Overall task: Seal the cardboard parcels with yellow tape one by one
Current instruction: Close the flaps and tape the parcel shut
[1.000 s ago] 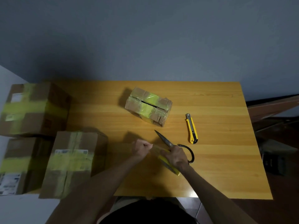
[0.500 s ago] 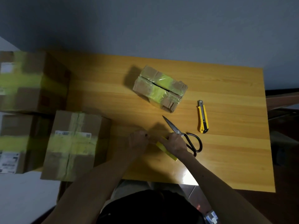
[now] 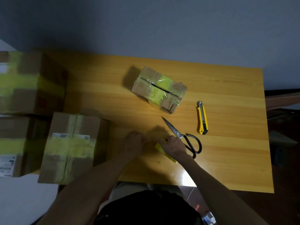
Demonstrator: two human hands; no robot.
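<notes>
Head view: wooden surface (image 3: 227, 159) against a grey wall. Small parcel (image 3: 159, 89), part-taped, sits mid-surface toward the far edge. Near edge: right hand (image 3: 175, 146), grip holding yellow tape (image 3: 158, 147). Left hand (image 3: 134, 142) curled just beside; grip contents cannot be told. Scissors (image 3: 183, 137) beside the right hand.
</notes>
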